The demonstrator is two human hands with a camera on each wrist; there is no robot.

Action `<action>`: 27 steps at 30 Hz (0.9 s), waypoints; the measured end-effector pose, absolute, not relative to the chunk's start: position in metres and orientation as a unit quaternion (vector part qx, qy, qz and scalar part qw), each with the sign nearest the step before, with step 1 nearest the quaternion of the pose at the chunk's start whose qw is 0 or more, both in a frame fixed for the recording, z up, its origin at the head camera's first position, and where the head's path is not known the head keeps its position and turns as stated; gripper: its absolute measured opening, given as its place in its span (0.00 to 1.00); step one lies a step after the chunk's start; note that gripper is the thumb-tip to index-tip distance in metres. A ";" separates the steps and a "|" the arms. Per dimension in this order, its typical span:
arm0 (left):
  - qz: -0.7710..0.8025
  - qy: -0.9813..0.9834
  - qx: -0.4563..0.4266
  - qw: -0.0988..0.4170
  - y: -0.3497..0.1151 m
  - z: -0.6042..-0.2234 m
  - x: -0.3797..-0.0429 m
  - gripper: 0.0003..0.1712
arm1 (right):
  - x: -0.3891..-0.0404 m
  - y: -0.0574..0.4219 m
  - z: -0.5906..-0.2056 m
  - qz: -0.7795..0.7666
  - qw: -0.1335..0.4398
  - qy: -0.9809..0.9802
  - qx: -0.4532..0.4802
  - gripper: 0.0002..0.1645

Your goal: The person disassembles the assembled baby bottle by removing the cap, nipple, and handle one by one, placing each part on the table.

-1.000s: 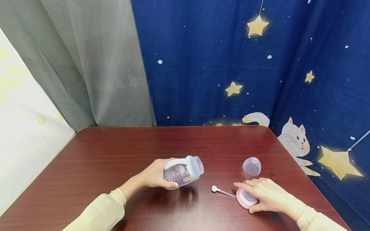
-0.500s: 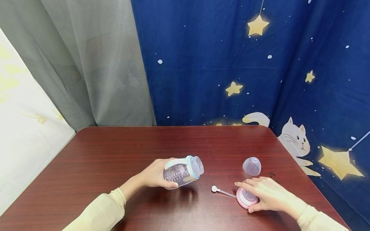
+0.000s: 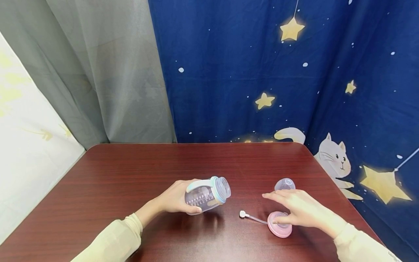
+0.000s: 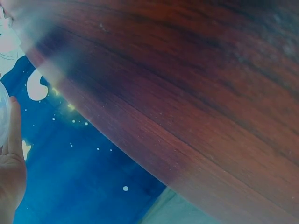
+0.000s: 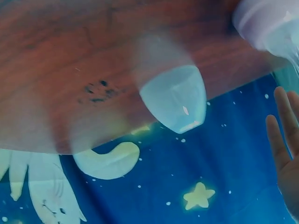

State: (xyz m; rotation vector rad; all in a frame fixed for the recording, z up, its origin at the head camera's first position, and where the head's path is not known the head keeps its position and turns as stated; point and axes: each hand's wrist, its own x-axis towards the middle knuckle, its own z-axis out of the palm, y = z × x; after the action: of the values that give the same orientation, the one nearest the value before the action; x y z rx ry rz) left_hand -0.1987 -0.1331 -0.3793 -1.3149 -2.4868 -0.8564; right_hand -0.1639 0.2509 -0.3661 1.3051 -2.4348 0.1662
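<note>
A clear baby bottle [image 3: 201, 198] with a pale blue collar and handle lies tilted in my left hand [image 3: 180, 196], its open mouth facing right. My right hand [image 3: 302, 209] hovers with straight fingers above the pink nipple ring [image 3: 279, 230], which sits on the table; its thin straw [image 3: 256, 218] with a white weighted end [image 3: 242, 214] points left. Behind that hand stands the clear dome cap [image 3: 284, 183], partly covered by the fingers in the head view. The right wrist view shows the dome cap [image 5: 176, 98] whole, apart from the hand.
Everything rests on a dark red wooden table [image 3: 163, 160] with rounded far corners. A grey curtain [image 3: 131, 72] and a blue starry curtain [image 3: 229, 72] hang behind it. Dark marks [image 5: 100, 91] show on the tabletop near the dome cap.
My right hand has let go of the nipple ring and risen away from it, toward the dome cap, its fingers straightening. The left hand and bottle have not moved.
</note>
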 end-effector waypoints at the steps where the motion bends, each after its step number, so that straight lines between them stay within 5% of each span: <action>1: -0.290 -0.841 -0.445 0.101 -0.133 -0.379 -0.199 0.37 | -0.165 0.249 -0.363 0.064 0.189 -0.862 0.465 0.35; 14: -0.292 -0.841 -0.444 0.101 -0.134 -0.380 -0.199 0.37 | -0.178 0.222 -0.354 0.101 0.218 -0.842 0.484 0.30; 27: -0.297 -0.839 -0.446 0.097 -0.132 -0.381 -0.201 0.37 | -0.183 0.198 -0.365 0.137 0.155 -0.859 0.469 0.29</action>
State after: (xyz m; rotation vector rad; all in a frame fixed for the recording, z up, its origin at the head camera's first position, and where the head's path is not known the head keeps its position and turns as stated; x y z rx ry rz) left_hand -0.2011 -0.1322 -0.3807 -1.3198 -2.4839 -0.8807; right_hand -0.1831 0.1984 -0.3647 1.3437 -2.4600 0.3925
